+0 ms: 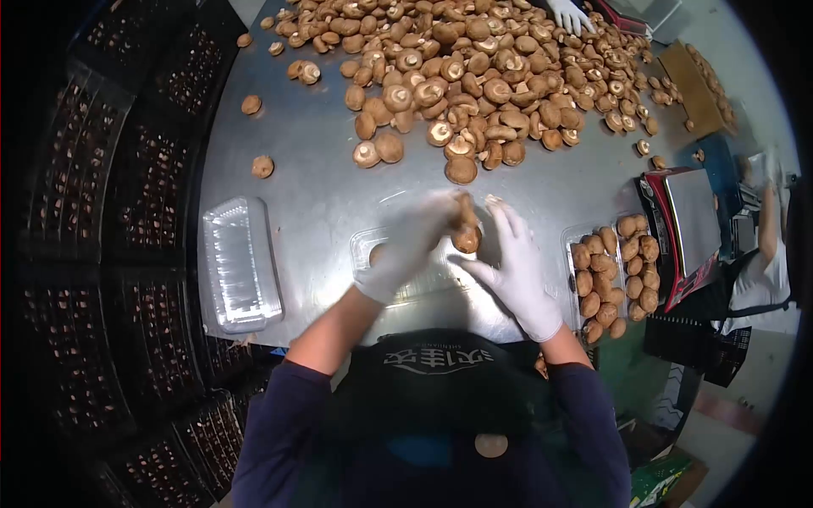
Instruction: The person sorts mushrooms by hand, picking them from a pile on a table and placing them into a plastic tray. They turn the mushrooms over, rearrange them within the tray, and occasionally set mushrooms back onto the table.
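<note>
My left hand (408, 245), in a white glove and smeared by motion, reaches across a clear plastic tray (362, 240). Its fingertips close on a blurred brown mushroom (463, 210). Just below that, a second mushroom (466, 239) shows between my two hands. Part of another mushroom (377, 254) peeks out in the tray beside my left wrist. My right hand (515, 271), also gloved, is open to the right of these mushrooms, thumb and fingers spread apart.
A large mushroom heap (474, 76) covers the far side of the metal table (313, 169). Stacked clear trays (241, 262) lie at left. Two filled trays (603, 284) sit at right beside a scale (690, 224). Black crates (152, 195) line the left; another person's gloved hand (572, 15) touches the heap.
</note>
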Demonstrator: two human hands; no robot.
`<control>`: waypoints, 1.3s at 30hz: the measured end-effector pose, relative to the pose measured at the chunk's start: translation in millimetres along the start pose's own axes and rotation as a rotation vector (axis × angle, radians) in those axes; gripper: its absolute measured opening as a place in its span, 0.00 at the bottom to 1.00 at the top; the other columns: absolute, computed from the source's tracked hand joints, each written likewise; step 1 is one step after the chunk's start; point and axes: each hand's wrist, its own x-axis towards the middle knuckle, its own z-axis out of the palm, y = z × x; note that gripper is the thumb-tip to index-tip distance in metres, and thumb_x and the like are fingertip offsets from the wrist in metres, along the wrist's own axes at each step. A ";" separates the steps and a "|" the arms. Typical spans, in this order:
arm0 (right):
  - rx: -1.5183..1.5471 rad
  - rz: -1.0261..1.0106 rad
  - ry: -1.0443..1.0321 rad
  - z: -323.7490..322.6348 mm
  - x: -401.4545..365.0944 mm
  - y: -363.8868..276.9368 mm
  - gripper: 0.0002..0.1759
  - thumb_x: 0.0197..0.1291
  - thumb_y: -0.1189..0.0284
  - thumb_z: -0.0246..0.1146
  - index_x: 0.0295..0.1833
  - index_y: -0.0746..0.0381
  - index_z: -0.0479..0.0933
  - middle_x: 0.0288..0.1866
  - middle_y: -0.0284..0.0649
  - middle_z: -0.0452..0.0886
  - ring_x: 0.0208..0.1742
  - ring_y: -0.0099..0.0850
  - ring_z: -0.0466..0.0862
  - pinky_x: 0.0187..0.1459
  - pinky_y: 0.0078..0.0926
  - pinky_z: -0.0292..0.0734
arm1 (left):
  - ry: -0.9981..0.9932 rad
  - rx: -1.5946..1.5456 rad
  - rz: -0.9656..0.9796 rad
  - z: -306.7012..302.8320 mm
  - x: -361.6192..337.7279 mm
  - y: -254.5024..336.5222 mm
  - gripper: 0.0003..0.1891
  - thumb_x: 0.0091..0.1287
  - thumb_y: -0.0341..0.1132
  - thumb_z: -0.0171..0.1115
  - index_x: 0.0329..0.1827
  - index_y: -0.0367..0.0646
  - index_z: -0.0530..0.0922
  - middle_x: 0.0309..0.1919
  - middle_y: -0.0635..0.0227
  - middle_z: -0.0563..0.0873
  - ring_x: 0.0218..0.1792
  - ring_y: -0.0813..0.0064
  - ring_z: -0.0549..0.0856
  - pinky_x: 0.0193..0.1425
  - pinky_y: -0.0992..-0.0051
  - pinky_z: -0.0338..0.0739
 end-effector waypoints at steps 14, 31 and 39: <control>-0.515 0.376 -0.448 -153.9 -132.0 24.4 0.34 0.52 0.55 0.69 0.60 0.64 0.75 0.45 0.46 0.81 0.47 0.45 0.79 0.50 0.44 0.68 | 0.181 1.537 0.777 -69.4 162.8 -25.3 0.12 0.55 0.26 0.59 0.43 0.42 0.80 0.40 0.59 0.81 0.48 0.54 0.78 0.50 0.60 0.76; -0.287 0.234 -0.628 -171.4 -120.3 2.8 0.30 0.46 0.66 0.73 0.58 0.60 0.76 0.39 0.46 0.79 0.45 0.44 0.81 0.46 0.40 0.75 | -0.482 1.266 0.723 84.8 -68.4 142.4 0.20 0.58 0.37 0.67 0.51 0.37 0.80 0.41 0.59 0.84 0.42 0.54 0.83 0.47 0.59 0.76; -0.443 0.368 -0.420 -182.9 -110.6 25.4 0.31 0.52 0.55 0.70 0.58 0.60 0.76 0.49 0.51 0.80 0.49 0.51 0.80 0.53 0.43 0.73 | -0.166 1.268 0.981 12.5 -137.6 196.6 0.25 0.69 0.44 0.57 0.52 0.24 0.76 0.49 0.46 0.83 0.47 0.58 0.85 0.51 0.62 0.78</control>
